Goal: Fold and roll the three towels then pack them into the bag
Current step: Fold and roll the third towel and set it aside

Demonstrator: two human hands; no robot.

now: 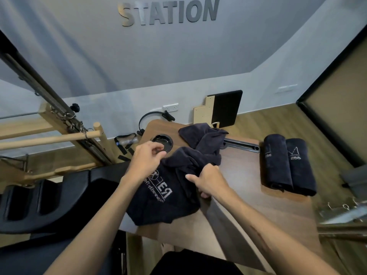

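Working on the third towel, I had it bunched and crumpled in the middle of the frame, on the near left part of the wooden table, its white lettering facing up. Two rolled towels already lay side by side, touching, at centre right. So, as I judged it, this was the start of the last fold: the next move called for finding corners and spreading the cloth flat before any rolling. My left hand had fingers curled, pinching the towel's upper edge just beside the round black grommet. My right hand was closed in a fist around a gathered fold, thumb sticking out to the left. I saw nothing I could call the bag; another dark cloth lay heaped further back, toward upper centre.
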